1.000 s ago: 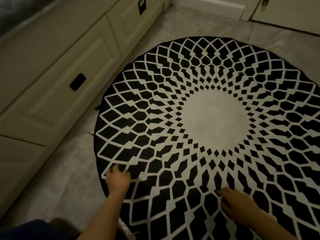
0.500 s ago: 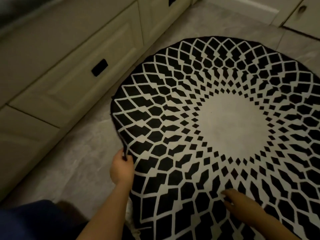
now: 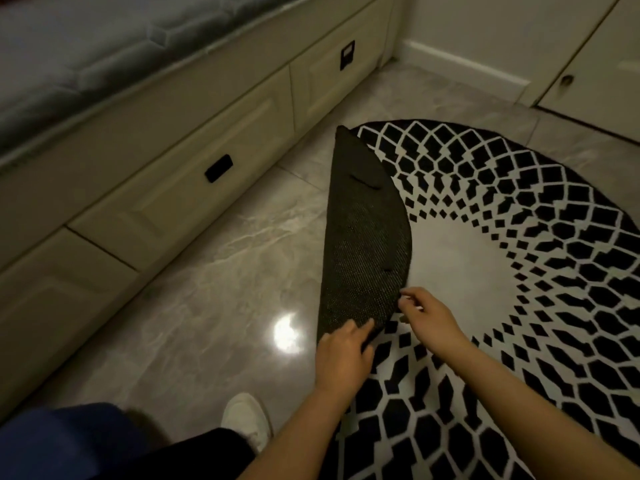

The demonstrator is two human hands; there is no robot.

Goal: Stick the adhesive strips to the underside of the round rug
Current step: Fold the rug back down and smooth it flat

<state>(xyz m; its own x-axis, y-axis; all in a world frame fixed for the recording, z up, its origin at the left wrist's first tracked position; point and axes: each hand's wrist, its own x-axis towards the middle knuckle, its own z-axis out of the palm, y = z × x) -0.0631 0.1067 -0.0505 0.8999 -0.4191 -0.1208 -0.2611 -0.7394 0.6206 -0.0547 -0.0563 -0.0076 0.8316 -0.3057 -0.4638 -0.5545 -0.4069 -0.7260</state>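
The round black-and-white rug [image 3: 512, 244] lies on the floor with its left edge folded over onto the pattern, so the dark woven underside [image 3: 363, 244] faces up. A dark strip [image 3: 363, 180] sits on the upper part of that flap, and a smaller dark mark [image 3: 388, 270] lies lower down. My left hand [image 3: 343, 355] rests on the flap's near end, fingers lying on the fold. My right hand [image 3: 426, 317] is at the flap's curved edge with fingers curled toward it; whether it pinches the edge is unclear.
A cream bed base with drawers [image 3: 180, 188] runs along the left, a grey mattress [image 3: 86, 46] on top. Glossy grey tiles [image 3: 225, 289] lie between it and the rug. My white shoe [image 3: 247, 419] and dark trouser leg are at the bottom. Cream cabinet doors [image 3: 588, 64] stand at the back right.
The left hand has lifted the rug's left edge and folded it over to the right, exposing the underside. The right hand moved up-left to the flap's edge. The view shifted.
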